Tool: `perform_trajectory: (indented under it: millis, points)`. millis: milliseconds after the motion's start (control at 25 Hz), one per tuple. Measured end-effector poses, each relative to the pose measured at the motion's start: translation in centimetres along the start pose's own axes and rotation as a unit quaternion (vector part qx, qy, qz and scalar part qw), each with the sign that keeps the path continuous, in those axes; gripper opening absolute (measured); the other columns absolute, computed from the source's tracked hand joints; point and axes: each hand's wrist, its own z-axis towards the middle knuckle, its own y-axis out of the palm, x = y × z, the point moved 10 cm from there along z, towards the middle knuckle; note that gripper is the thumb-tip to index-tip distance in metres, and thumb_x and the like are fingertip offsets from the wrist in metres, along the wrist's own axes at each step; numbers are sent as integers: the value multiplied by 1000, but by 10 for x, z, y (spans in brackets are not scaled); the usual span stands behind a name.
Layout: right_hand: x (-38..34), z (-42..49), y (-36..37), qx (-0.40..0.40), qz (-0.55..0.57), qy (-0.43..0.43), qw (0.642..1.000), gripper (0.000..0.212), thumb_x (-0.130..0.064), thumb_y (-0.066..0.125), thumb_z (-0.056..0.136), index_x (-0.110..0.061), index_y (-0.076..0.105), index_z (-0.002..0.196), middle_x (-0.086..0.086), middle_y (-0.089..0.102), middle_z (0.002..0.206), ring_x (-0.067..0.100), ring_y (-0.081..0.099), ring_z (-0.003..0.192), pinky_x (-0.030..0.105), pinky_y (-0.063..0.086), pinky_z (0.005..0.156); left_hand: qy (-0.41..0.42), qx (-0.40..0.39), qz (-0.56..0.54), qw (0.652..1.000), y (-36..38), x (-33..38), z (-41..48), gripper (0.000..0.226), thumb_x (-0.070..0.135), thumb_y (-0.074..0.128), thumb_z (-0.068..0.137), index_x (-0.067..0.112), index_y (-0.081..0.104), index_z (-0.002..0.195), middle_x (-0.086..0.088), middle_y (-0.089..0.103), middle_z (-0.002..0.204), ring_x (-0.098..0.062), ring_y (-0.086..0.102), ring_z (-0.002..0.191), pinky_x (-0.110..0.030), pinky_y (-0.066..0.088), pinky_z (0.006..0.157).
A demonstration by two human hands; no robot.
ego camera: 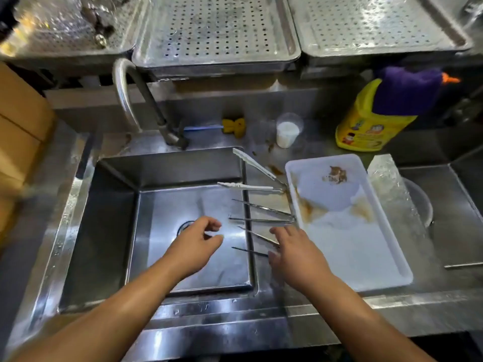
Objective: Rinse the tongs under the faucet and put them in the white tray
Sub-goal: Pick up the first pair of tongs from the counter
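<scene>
Where the tongs (264,214) lie: three pairs bridge the right rim of the sink (183,165), tips over the basin and hinge ends toward the tray (379,257). Probably parked so that drips fall inside and each pair lifts easily.
Near pair (257,242): steel, arms sprung apart, resting on the rim, not yet rinsed by the look of it.
Right hand (298,257): laid on the near pair's hinge end, fingers spread and fairly straight, thumb by the lower arm. This seems the start of a squeeze, with nothing lifted.
Left hand (198,239): hovers above the basin, loosely curled, holding nothing. It is likely ready to take the tips or work the tap.
White-tipped pair (254,178): farthest along the rim, untouched.
Faucet (146,97): gooseneck at the sink's back edge, no stream visible, so rinsing has not begun.
Tray: white, just right of the tongs, on the counter. Brown stains (337,175) mark its far end, so the clean near end suits the rinsed tongs better.
Beyond: a cup (287,133) and a yellow bottle (366,126) stand behind the tray, well apart from the hands.
</scene>
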Motion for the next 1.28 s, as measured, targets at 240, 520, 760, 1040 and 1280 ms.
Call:
perform_trajectory:
  millis: [240,520,760,1040,1280]
  points:
    - [2,14,38,-78,-167,-42,982,34,-30,57,91,-18,53,122,6,57,122,30,53,113,38,47,88,-35,-15,-17,999,21,21,29,8,47,60,91,51,58,96,27,63,109,-3,65,86,-27,55,67]
    - [-1,17,34,-58,-56,-11,997,36,-42,58,87,-28,58,121,-5,59,115,22,58,108,34,47,82,-42,13,-18,999,-1,17,26,5,53,58,84,48,61,86,17,68,88,-11,64,77,-37,56,71]
    - [-45,33,26,-40,130,48,990,41,-57,67,80,-34,63,113,-14,61,89,4,58,75,25,42,62,-81,-16,-13,997,-21,-16,14,49,66,57,82,18,68,78,4,68,69,-11,59,59,-34,54,64]
    - [-131,65,42,-77,255,50,963,38,-61,64,74,-34,68,101,-7,71,82,3,67,69,18,46,58,-170,-171,-269,932,-12,-43,2,38,60,63,92,31,70,115,3,79,116,-17,77,97,-31,50,77]
    - [-206,91,52,-76,290,53,953,30,-51,71,79,-42,62,106,-24,72,91,-1,70,70,17,50,56,-171,-171,-434,868,-72,-71,20,26,36,69,99,23,74,121,-14,77,126,-30,67,102,-34,47,73]
